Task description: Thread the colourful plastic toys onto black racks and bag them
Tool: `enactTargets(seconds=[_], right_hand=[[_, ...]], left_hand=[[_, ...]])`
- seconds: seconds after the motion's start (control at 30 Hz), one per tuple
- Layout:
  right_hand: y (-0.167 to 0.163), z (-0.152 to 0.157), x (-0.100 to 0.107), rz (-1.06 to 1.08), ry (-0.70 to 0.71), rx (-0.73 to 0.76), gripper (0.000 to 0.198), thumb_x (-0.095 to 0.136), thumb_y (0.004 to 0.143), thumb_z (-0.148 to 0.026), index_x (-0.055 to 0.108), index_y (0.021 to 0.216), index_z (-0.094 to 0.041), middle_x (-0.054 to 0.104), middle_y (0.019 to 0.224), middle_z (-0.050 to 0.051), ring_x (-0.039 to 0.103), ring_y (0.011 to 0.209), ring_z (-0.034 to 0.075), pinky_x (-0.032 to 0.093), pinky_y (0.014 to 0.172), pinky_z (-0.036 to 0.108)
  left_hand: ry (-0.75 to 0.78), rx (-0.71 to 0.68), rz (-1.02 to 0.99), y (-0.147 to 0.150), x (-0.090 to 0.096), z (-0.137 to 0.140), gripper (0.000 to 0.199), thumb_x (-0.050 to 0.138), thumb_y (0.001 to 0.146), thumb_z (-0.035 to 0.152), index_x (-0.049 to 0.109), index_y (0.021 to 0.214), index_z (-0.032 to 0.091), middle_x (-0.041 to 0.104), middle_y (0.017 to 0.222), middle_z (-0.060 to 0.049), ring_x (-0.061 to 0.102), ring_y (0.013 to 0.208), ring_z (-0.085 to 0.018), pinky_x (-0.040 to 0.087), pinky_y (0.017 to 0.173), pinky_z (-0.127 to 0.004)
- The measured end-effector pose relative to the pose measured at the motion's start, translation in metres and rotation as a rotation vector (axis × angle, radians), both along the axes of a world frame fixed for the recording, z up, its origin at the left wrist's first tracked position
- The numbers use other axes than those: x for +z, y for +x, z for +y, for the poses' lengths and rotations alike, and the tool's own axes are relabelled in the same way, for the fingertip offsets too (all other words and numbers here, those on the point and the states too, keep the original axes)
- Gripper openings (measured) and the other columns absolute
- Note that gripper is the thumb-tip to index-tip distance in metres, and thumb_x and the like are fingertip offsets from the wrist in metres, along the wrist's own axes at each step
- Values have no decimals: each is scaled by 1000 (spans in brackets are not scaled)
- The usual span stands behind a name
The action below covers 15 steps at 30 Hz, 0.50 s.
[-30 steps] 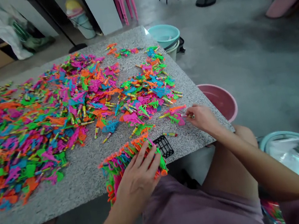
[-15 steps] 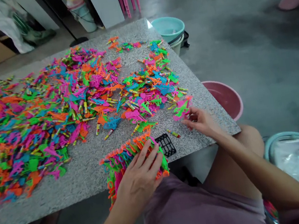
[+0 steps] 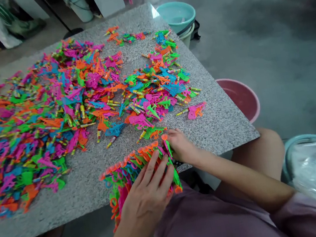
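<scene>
A tight row of bright plastic toy guns with orange round tips stands at the table's near edge. My left hand lies over its right part, fingers stretched out and resting on the pieces. At the row's right end, my right hand is closed on a green toy gun with an orange tip; its fingertips are partly hidden. Under that hand, only a sliver of a black grid shows. Beyond both hands lies a loose pile of toy guns with yellow tubes among them.
A larger heap of the same toys covers the left of the speckled stone table. Off its right edge stand a blue basin, a red basin and a green basket holding clear plastic bags.
My right hand has moved left from beside the loose pile to the row's end, over the black grid. A pink and orange toy gun now lies where it was. My left hand stays on the row.
</scene>
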State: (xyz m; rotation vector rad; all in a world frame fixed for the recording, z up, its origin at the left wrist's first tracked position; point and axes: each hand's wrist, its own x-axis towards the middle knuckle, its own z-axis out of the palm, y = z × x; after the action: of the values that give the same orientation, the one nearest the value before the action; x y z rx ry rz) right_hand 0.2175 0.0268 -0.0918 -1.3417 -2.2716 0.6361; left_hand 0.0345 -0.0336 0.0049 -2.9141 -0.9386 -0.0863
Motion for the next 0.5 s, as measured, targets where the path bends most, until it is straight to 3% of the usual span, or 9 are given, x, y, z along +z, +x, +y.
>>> enactTargets(seconds=[0.17,0.23,0.37,0.43,0.5], right_hand=[[-8,-4,5,-36,21,42,7,57,85,-13,60,90,-16,62,82,6,53,90,22,37,81,34],[-2,-10,5,-19,41,28,12,59,84,-14,60,95,-17,63,91,7,53,97,23,39,82,34],[32,-24,-9,0,36,-254,29,66,82,-20,58,109,-17,58,110,12,53,104,26,43,85,35],[50,-28,-16,-34,-61,-408,14,63,85,-23,60,97,-16,59,100,12,55,93,24,45,80,35],[58,-29,-13,4,-122,-496,8,56,89,-23,58,84,-17,59,86,8,56,81,21,45,74,33]], left_hand=[[1,-1,-7,0,-3,0,38,42,98,34,59,126,13,56,140,-11,43,137,-33,50,102,-46],[-11,8,-12,0,-4,0,39,45,98,36,58,127,13,56,140,-10,42,138,-33,49,103,-46],[-76,24,-40,-3,-1,-1,60,52,93,53,46,140,16,50,146,-10,35,142,-32,45,108,-46],[-152,41,-91,-6,7,0,85,52,84,68,34,148,15,47,148,-13,37,141,-32,43,109,-45],[-249,85,-172,-7,20,3,94,51,79,75,29,151,19,47,147,-14,44,136,-32,42,109,-48]])
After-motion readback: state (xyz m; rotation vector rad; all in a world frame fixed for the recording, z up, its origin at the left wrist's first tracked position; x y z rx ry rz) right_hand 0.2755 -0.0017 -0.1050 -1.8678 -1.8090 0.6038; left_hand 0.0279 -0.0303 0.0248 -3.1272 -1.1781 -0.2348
